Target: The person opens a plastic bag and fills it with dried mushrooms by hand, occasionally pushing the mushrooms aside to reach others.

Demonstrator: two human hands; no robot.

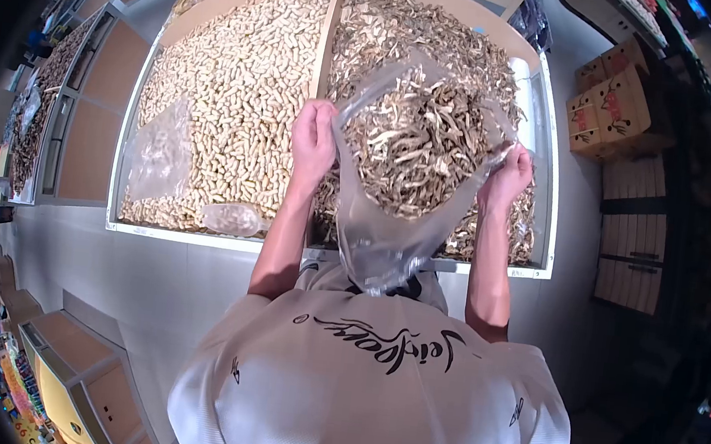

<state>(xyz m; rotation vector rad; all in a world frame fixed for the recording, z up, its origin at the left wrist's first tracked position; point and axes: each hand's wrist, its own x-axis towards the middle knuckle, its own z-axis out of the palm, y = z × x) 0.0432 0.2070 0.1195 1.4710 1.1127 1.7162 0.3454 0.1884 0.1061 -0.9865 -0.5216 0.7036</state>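
A clear plastic bag [389, 234] hangs with its mouth spread wide between my two hands, above the right compartment of a display bin. Brown dried pieces, like sliced mushrooms [420, 142], show through the bag's opening; whether they lie inside it or below it I cannot tell. My left hand [314, 135] is closed on the bag's left edge, near the wooden divider [329, 37]. On the opposite edge, my right hand [509, 176] pinches the plastic with curled fingers. The bag's lower end droops over the bin's front rim [189, 237], close to my shirt.
Unshelled peanuts [249, 81] fill the left compartment, with a plastic bag [162, 150] and a clear scoop-like object [233, 219] on them. Cardboard boxes [614, 110] stand at the right, above dark shelving. Other display cabinets [99, 108] line the left.
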